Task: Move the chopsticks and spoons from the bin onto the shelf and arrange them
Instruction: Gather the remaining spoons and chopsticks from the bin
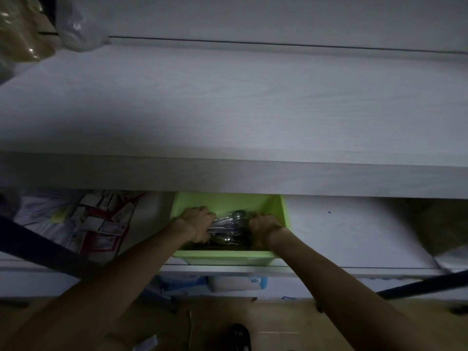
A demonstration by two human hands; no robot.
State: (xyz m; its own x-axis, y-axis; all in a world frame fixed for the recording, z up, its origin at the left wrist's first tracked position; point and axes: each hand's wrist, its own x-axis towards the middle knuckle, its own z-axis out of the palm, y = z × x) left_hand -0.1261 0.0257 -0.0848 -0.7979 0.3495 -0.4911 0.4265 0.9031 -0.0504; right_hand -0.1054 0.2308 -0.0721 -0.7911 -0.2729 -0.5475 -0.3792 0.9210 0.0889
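A light green bin stands on a lower shelf, under the wide white shelf. Inside it lies a bundle of metal spoons, with dark sticks that look like chopsticks along the bin's near side. Both of my hands reach into the bin. My left hand curls its fingers round the left end of the spoon bundle. My right hand grips the bundle's right end. The spoon bowls show between the two hands.
A clear plastic bag and a brownish packet sit at the white shelf's back left. Printed packets lie left of the bin. A white container shows below. Dark bars cross the lower corners.
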